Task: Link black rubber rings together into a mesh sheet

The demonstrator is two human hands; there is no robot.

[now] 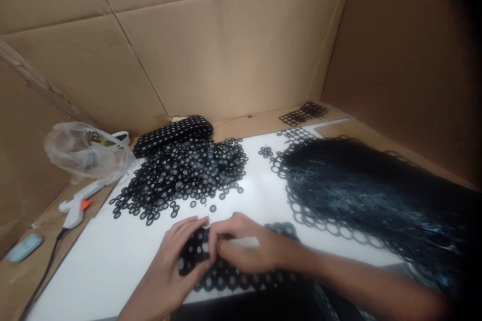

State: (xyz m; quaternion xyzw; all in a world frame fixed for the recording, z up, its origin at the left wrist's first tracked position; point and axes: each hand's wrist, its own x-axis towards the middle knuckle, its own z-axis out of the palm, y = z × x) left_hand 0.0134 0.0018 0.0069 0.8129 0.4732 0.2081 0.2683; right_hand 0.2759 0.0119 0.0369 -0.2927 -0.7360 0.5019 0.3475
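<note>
On the white board lies a strip of joined black rings (237,280), with pale centres showing through. My left hand (173,261) rests around its left end, fingers stretched along the far side and thumb across the near part, touching the strip. My right hand (241,246) is closed in a pinch over the strip, its fingertips by the left thumb. Whatever it pinches is hidden behind the fingers. Beyond the hands spreads a heap of loose black rings (184,170).
A dark mass of black rings or mesh (361,195) covers the right side. A white glue gun (75,210), a plastic bag (86,153) and a pale blue object (25,247) sit left. A dotted black case (175,135) stands behind the heap. Cardboard walls (226,55) enclose the board.
</note>
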